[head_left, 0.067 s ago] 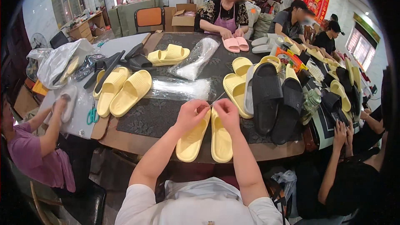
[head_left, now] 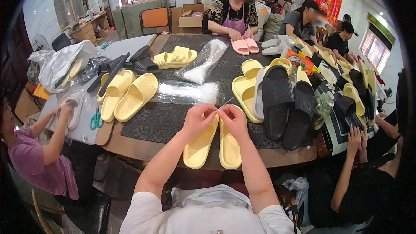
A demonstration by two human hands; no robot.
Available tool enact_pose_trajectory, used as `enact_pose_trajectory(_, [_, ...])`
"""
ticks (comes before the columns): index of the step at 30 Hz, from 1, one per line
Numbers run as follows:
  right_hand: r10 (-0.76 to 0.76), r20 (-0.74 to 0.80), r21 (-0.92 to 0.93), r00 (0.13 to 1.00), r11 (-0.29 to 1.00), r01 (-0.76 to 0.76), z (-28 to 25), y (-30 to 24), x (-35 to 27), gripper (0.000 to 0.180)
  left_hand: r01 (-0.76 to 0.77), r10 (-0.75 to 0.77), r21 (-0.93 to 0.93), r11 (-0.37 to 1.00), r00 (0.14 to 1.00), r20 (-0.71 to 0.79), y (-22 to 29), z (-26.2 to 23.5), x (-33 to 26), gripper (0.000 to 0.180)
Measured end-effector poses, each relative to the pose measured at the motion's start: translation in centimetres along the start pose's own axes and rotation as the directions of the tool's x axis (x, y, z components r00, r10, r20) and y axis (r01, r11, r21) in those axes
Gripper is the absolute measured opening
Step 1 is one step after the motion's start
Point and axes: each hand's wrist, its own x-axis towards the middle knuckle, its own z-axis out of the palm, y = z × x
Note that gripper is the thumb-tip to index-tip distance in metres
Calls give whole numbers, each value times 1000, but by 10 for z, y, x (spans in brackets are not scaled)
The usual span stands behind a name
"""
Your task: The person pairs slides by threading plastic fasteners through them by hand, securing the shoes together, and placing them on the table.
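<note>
Two yellow slide sandals lie side by side at the table's near edge, the left slide (head_left: 200, 149) and the right slide (head_left: 229, 149), toes away from me. Over their straps my left hand (head_left: 200, 120) and my right hand (head_left: 234, 120) meet, fingertips pinched together. A thin pale strand (head_left: 227, 102) sticks up from between the fingers, and both hands seem to grip it. My hands cover most of the straps. Just beyond lies a clear bag of white strands (head_left: 188, 92), with another such bag (head_left: 203, 60) further off.
To the left are yellow slides (head_left: 136, 97) and green-handled scissors (head_left: 96, 120). Black slides (head_left: 277, 99) and a yellow one (head_left: 246, 93) crowd the right, near a glass jar (head_left: 324, 106). Co-workers handle slides around the table, including a pink pair (head_left: 245, 46) opposite.
My right hand has shifted slightly left, bringing its fingertips against those of my left hand. At the left, a co-worker's pale slide has turned and moved a little. My slides have stayed put.
</note>
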Motion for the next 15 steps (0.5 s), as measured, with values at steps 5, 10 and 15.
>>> enact_pose_trajectory(5, [17, -200, 190, 980, 982, 21, -13, 20, 8, 10, -47, 47, 39, 998, 999, 11, 5, 3, 2, 12])
enact_pose_trajectory(10, [-44, -111, 81, 993, 995, 53, -6, 7, 1, 8, -25, 25, 9, 1000, 1000, -7, 4, 3, 1, 12])
enact_pose_trajectory(15, [42, -203, 228, 978, 974, 5, -11, 20, 6, 6, -2, 2, 1, 1000, 1000, 13, 7, 5, 2, 12])
